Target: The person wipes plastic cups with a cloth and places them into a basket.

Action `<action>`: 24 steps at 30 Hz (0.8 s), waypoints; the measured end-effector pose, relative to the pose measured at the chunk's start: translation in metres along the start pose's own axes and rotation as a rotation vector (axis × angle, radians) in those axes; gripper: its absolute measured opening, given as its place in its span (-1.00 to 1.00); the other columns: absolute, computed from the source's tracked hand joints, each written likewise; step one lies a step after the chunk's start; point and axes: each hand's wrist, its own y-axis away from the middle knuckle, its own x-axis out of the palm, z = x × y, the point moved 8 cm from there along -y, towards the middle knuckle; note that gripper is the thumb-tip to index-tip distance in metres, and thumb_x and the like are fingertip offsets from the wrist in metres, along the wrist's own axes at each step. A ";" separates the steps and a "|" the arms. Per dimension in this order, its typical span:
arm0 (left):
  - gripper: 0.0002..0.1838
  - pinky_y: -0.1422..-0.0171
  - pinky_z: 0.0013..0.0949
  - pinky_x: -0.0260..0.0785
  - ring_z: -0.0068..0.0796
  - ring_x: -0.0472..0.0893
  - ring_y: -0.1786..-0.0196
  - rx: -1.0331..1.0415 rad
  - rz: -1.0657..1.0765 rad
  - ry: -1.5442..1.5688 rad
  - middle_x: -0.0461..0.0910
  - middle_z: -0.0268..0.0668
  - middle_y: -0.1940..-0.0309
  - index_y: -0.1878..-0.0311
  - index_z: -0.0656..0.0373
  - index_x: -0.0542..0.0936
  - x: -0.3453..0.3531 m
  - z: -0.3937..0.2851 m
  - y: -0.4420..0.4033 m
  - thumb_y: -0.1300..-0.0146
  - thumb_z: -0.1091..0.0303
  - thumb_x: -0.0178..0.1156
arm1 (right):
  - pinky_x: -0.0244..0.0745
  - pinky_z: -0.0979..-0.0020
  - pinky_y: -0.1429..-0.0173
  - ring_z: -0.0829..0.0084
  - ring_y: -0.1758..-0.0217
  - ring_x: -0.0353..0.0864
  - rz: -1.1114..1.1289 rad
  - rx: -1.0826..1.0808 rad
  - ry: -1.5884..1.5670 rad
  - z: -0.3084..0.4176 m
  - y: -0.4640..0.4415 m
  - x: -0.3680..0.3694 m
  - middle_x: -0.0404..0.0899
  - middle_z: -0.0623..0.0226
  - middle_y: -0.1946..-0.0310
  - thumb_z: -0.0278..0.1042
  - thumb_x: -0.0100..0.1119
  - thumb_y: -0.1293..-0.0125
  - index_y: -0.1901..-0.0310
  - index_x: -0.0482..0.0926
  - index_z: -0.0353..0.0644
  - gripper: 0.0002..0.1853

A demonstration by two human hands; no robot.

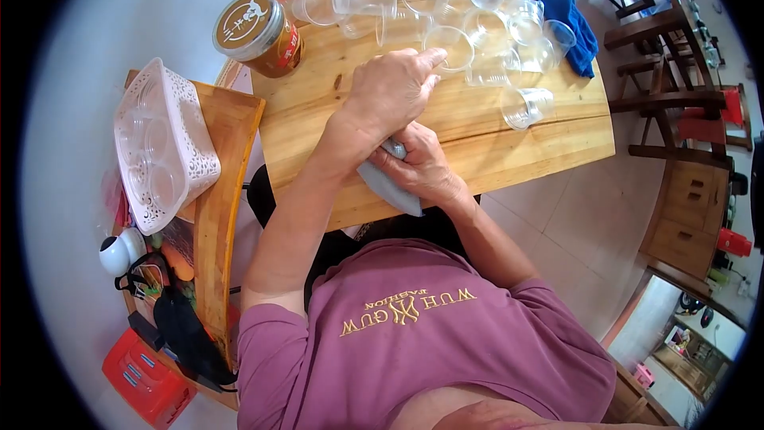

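Observation:
My left hand (390, 91) reaches across above my right wrist, its fingers closed and pointing right, beside the rim of a clear plastic cup (450, 49). Whatever those fingers hold, if anything, is hidden. Below it, my right hand (426, 166) is closed on a grey-blue cloth (390, 189) at the table's near edge. Something shiny shows in the cloth's folds, too small to make out. Several clear cups lie and stand in a cluster at the far side of the wooden table (318, 127). One cup (527, 107) lies on its side apart, to the right.
Two lidded jars, the nearer one (259, 34) brown, stand at the table's far left. A white basket (167, 143) with clear cups sits on a side bench (215, 223). A blue cloth (573, 24) hangs at the right edge. A red stool (143, 378) is lower left.

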 end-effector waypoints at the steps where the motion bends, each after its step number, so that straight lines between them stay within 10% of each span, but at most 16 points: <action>1: -0.65 0.18 -0.06 0.49 -0.08 0.67 0.23 -0.003 -0.004 0.000 0.68 -0.14 0.25 -0.18 -0.05 0.61 0.001 0.001 -0.001 -0.34 0.21 0.19 | 0.54 0.29 0.03 0.25 0.12 0.67 0.005 -0.002 0.000 -0.001 0.000 0.000 0.67 0.16 0.17 -0.36 0.35 -0.31 0.06 0.61 -0.23 -0.77; 12: -0.68 0.22 -0.16 0.50 -0.14 0.63 0.29 0.018 -0.315 0.160 0.57 -0.20 0.34 0.21 0.21 0.53 -0.078 0.006 0.074 -0.27 0.13 0.33 | 0.54 0.22 0.02 0.12 0.11 0.63 0.053 0.035 0.024 -0.002 -0.002 0.002 0.60 0.14 0.21 -0.34 0.33 -0.30 0.07 0.61 -0.22 -0.77; 16: -0.48 -0.05 -0.29 0.52 -0.20 0.67 -0.01 -0.110 -0.398 0.523 0.62 0.00 -0.02 0.30 0.25 0.41 -0.083 0.054 0.124 -0.22 -0.02 0.43 | 0.48 0.31 0.21 0.25 0.31 0.58 0.030 0.078 0.063 0.001 -0.003 -0.001 0.54 0.19 0.36 -0.41 0.33 -0.30 0.15 0.63 -0.27 -0.84; 24: -0.46 -0.12 -0.30 0.48 -0.22 0.63 -0.11 -0.255 -0.229 0.603 0.61 -0.02 -0.09 0.39 0.22 0.37 -0.066 0.087 0.183 -0.20 -0.01 0.45 | 0.48 0.56 0.23 0.67 0.35 0.53 -0.290 0.377 -0.367 -0.005 0.008 -0.018 0.64 0.47 0.38 -0.34 0.24 -0.43 0.08 0.65 -0.32 -0.80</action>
